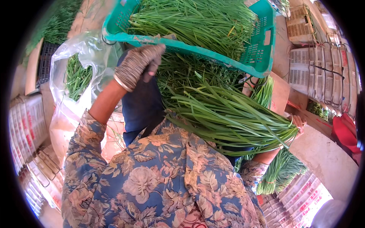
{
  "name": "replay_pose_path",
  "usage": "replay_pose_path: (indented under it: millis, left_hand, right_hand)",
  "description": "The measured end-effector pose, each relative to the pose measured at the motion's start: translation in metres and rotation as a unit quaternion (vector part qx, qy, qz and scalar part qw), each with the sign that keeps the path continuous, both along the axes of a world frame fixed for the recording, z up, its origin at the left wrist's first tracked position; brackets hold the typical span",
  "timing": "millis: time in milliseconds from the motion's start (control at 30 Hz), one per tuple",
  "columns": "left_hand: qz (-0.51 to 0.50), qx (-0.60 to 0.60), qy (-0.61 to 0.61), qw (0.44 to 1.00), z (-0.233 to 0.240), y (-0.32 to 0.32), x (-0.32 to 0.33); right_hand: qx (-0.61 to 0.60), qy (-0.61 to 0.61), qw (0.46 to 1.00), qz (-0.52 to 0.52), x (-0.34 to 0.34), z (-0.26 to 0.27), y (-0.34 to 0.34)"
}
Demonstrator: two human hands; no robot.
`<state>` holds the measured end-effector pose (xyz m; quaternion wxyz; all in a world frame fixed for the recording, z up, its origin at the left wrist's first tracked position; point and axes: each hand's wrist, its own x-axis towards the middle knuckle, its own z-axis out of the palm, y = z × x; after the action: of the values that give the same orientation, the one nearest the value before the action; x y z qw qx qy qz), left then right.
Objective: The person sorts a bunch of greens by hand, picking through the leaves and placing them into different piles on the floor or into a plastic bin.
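My right hand point(298, 124) is closed around the gathered end of a bunch of long green leaves, which look like garlic chives point(233, 116). The bunch lies level across my lap, its loose tips fanned to the left. My left hand point(139, 65), in a dirty striped knit glove, is raised by the near rim of a green plastic crate point(194, 48). Its fingers are bent and the palm is turned away, so whether it holds or touches anything is unclear. More chives point(194, 22) fill the crate, with loose dark greens point(196, 69) below its rim.
A clear plastic bag point(94, 50) with green scraps stands at the left. Tied bunches of chives point(268, 173) lie at the lower right. Stacked white crates point(322, 74) stand at the right, and more white crates point(30, 125) at the left. A red object point(345, 132) is at the right edge.
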<state>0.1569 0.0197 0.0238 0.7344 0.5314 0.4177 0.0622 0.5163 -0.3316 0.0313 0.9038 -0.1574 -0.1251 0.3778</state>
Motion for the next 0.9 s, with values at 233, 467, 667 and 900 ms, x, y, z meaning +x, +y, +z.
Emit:
replay_pose_path:
  millis: [233, 467, 667, 900]
  left_hand:
    - [-0.050, 0.271, -0.057, 0.960, -0.010, -0.046, 0.018]
    - [-0.157, 0.175, -0.002, 0.972, -0.014, -0.059, 0.024]
    - [-0.242, 0.062, 0.052, 0.967, -0.007, -0.065, 0.037]
    - [-0.184, 0.401, -0.119, 0.889, -0.063, -0.035, 0.020]
  right_hand:
    - [0.006, -0.013, 1.000, -0.006, 0.002, -0.006, -0.011]
    - [0.011, -0.010, 1.000, 0.002, 0.008, -0.017, -0.012]
    - [0.012, -0.010, 1.000, 0.006, 0.008, -0.023, -0.014]
    - [0.025, -0.007, 1.000, 0.007, -0.001, -0.017, -0.013]
